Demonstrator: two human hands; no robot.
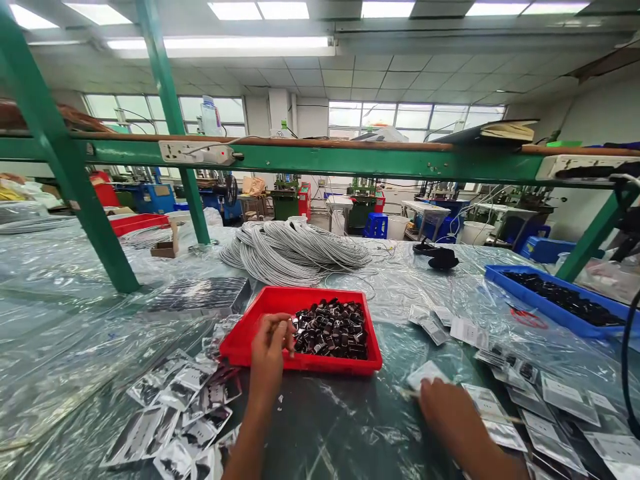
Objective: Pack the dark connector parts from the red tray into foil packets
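Note:
My left hand [273,339] is over the left part of a red tray [240,343], its fingers curled into a pinch. Whatever lies between those fingertips is too small to make out. Small black parts [333,330] are heaped in the tray beside it. On the right, my right hand [450,410] is closed, slightly blurred, with its fingertips on a small clear bag with a white label [425,375]. A thin pale stick [505,418] shows on both sides of this hand; I cannot tell whether it is gripped.
Flat packets [183,390] lie at left; labelled bags [565,400] spread at right. Behind the tray is a grey cable coil [295,250]. A blue tray [565,303] of black parts stands at right. A green shelf frame [320,159] crosses above the plastic-covered table.

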